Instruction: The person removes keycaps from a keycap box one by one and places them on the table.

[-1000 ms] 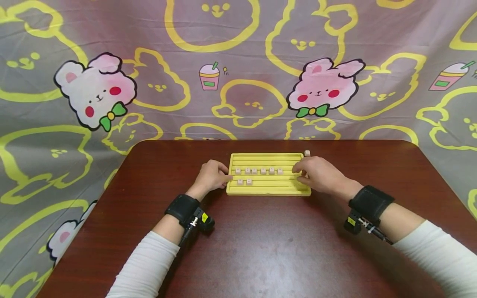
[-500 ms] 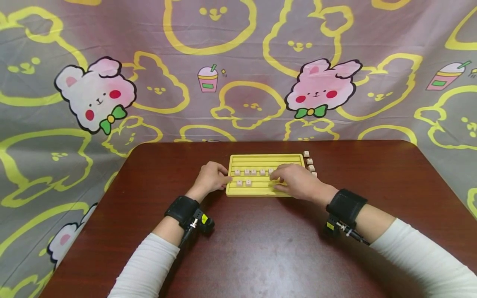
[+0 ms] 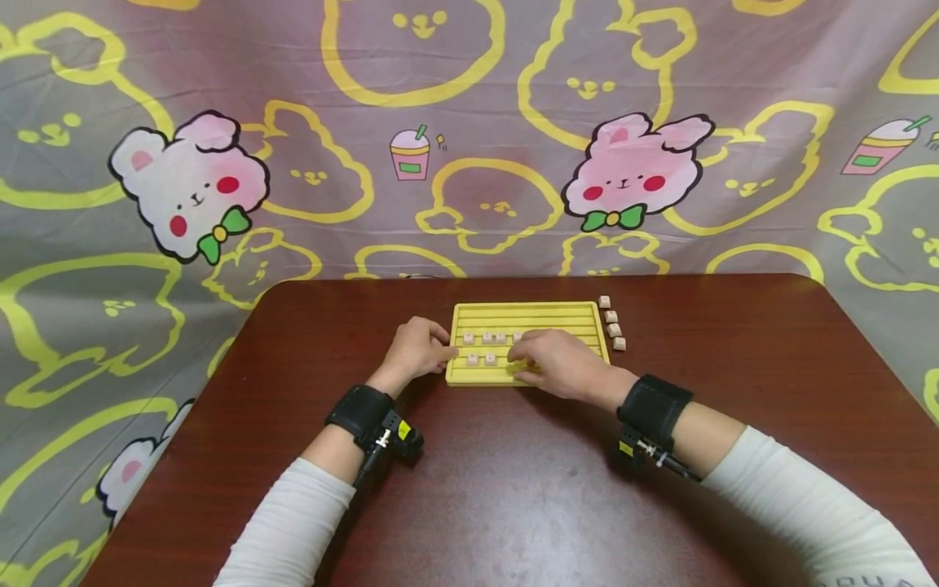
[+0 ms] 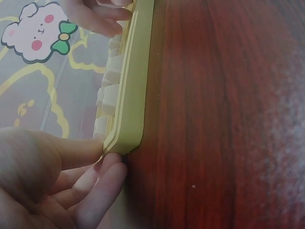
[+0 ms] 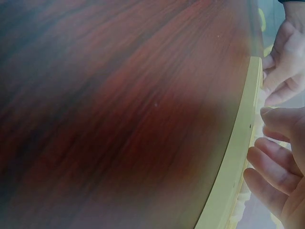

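A yellow ridged tray lies on the table with small pale keycaps standing in two of its rows. Two keycaps show in the nearer row; the right hand covers part of the farther row. My left hand grips the tray's left end, thumb on the rim and fingers against its side, as the left wrist view shows at the near corner. Over the tray's middle, my right hand has thumb and forefinger bent toward each other at the nearer row's end, pinching a keycap that the fingers largely hide.
Several loose keycaps lie in a line on the brown table, just beyond the tray's right edge. A patterned cloth hangs behind the table. Both wrists wear black straps with small cameras.
My right hand has moved left from the tray's right edge to its middle, uncovering the loose keycaps on the right. The left hand stays at the tray's left end.
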The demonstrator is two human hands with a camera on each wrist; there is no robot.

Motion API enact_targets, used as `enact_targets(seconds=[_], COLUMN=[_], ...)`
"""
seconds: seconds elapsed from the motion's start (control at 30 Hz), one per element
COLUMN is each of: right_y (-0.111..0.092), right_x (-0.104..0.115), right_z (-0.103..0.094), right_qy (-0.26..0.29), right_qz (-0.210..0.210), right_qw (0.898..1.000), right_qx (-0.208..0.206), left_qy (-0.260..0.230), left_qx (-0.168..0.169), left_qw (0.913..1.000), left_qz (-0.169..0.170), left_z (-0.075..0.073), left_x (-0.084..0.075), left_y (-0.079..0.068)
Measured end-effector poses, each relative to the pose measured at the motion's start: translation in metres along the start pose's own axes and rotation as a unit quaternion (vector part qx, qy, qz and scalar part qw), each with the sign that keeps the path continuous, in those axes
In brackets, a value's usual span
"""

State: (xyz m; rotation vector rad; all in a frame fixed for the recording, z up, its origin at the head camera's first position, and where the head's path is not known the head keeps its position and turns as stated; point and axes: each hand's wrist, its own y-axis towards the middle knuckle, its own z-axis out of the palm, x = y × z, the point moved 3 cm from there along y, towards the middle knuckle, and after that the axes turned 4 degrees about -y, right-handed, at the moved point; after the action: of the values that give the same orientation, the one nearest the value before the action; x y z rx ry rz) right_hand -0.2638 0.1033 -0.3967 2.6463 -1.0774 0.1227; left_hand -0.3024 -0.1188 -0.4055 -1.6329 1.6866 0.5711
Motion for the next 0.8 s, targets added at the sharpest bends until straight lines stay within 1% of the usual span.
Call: enact_targets(seconds=[0.5, 0.8], right_y=[0.011, 0.019], right_x=[0.002, 0.004], right_z=[0.005, 0.011], right_qy=[0.005, 0.013], right_qz=[0.008, 0.015], right_qw=[1.0, 1.0], right_qx=[-0.008, -0.013], left_qy=[-0.004, 0.003], left_qx=[0.002, 0.003], left_qw=[1.0, 1.0], left_qz=[-0.002, -0.006], left_z=[-0.001, 0.0], left_x=[-0.002, 0.0], left_y=[0.0, 0.001])
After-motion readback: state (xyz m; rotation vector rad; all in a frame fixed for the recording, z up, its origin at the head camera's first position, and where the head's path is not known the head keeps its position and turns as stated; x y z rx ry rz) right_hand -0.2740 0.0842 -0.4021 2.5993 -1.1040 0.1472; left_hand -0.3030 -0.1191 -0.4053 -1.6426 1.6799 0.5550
